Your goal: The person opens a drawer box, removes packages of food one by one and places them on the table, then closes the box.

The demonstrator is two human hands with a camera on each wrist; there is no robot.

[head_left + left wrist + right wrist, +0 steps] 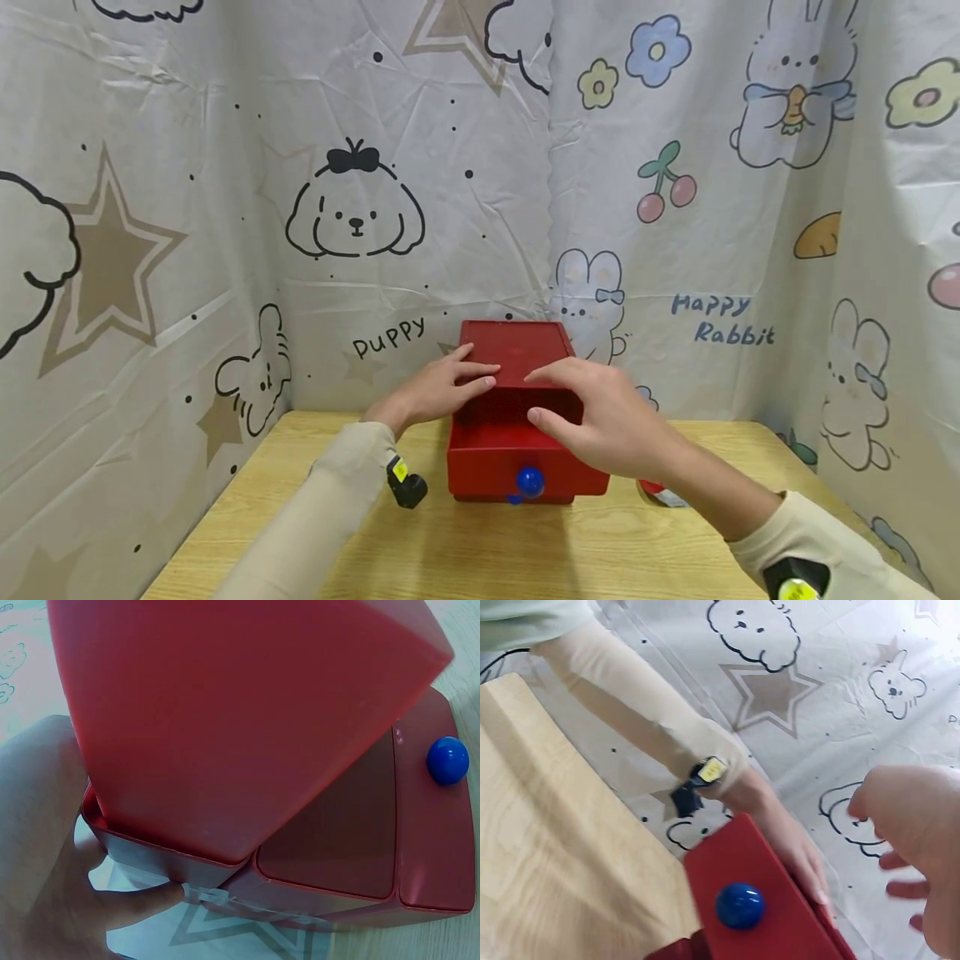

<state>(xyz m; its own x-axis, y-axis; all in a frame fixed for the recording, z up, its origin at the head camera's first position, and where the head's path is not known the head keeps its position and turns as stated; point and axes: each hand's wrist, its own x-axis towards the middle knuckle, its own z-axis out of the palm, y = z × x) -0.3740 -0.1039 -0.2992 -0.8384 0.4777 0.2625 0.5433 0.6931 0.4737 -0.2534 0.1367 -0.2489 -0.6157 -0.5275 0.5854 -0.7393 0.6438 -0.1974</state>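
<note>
A red drawer cabinet (516, 346) stands on the table, its upper drawer (487, 473) pulled out toward me. A blue knob (530, 482) sits on that drawer's front. Beneath it, part of a second blue knob (514, 499) shows; the left wrist view has a blue knob (448, 760) on the lower front. My left hand (435, 387) rests at the cabinet's upper left edge, fingers extended over the top. Above the drawer's right side hovers my right hand (607, 417), fingers loosely bent and holding nothing. In the right wrist view, the right hand (922, 855) is apart from the drawer.
A small red and white object (662, 493) lies on the wooden table (360, 542) right of the cabinet, partly hidden by my right forearm. Printed curtains (360, 292) enclose the table at the back and sides.
</note>
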